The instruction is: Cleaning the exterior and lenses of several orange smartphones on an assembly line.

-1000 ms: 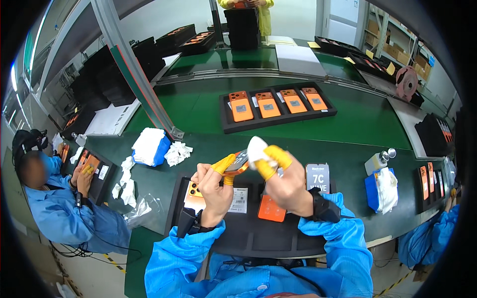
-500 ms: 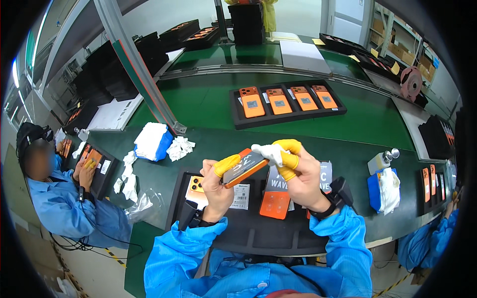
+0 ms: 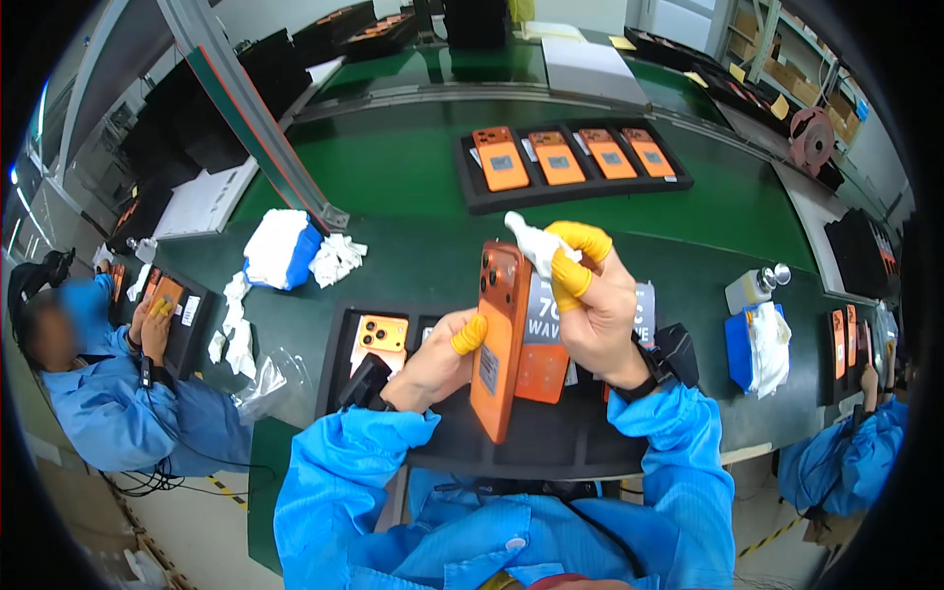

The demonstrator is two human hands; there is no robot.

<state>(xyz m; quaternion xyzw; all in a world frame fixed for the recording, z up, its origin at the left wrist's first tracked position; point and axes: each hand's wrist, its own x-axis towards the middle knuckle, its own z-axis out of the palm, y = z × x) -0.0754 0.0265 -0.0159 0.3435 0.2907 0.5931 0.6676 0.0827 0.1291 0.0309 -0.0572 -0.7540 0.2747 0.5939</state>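
My left hand [image 3: 440, 359], with a yellow finger cot on the thumb, grips an orange smartphone [image 3: 504, 339] by its edge. The phone stands nearly upright, its back with cameras and a grey label turned toward the right. Just right of its top, my right hand [image 3: 608, 300] pinches a crumpled white wipe [image 3: 532, 246] between fingers in yellow cots; the wipe appears close to the camera end. Below both hands lies a black tray [image 3: 536, 454]. In it sit another orange phone [image 3: 383, 332] and a grey-and-orange printed screen film or phone face [image 3: 543, 382], partly hidden by my hands.
Beyond is a black tray [image 3: 580, 200] with several orange phones. Blue wipe packs stand left [image 3: 307, 258] and right [image 3: 739, 356], the right one beside a pump bottle [image 3: 749, 292]. Used wipes [image 3: 337, 259] and a plastic bag [image 3: 280, 382] lie left. Co-workers sit on both sides.
My left hand has turned the phone from tilted with its printed front showing to nearly upright with its back showing. The right hand with the wipe has come off the phone's edge. My view has shifted.
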